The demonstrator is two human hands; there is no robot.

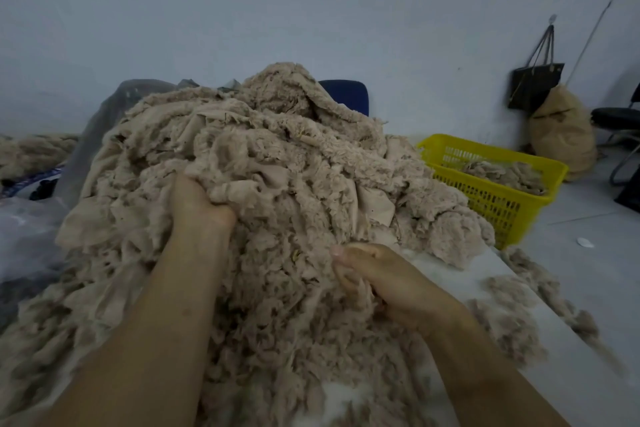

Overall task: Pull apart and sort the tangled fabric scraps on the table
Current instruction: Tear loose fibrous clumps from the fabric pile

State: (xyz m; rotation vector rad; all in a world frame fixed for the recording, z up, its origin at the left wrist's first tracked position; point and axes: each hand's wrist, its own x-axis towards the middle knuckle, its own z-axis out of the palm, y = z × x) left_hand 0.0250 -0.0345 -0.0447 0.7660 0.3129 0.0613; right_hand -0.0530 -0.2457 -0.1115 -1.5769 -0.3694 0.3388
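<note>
Obs.: the fabric scraps (277,163) sit as one big beige heap covering most of the table (478,274), highest at the far side and spilling toward the near edge. Left hand (202,206) is pushed into the middle of the heap. Its fingertips are buried and can't be seen, but the knuckles bend into the cloth and the thumb folds under a wad, so I read it as a grip. Right hand (384,282) is lower and nearer, on the heap's right flank, fingers curled round a fuzzy tuft with the thumb pressed against it. Yellow basket (485,198) stands to the far right, just beside the heap, with a little fluff already in it. Loose tufts (540,288) lie along the table's right edge.

Judgement: the sort is barely started and the pull-apart is in hand.

Risks:
- The scraps look frayed and interlocked, so a hard tug would likely drag a whole layer rather than free one piece.
- The tall far side could then slump toward the basket or off the table.
- The fluffy tuft may shed or tear instead of coming loose.
- Pieces near the right edge could be swept off by the right forearm.
- All the pieces are the same colour, so missorting flat cloth with fluff seems easy.
</note>
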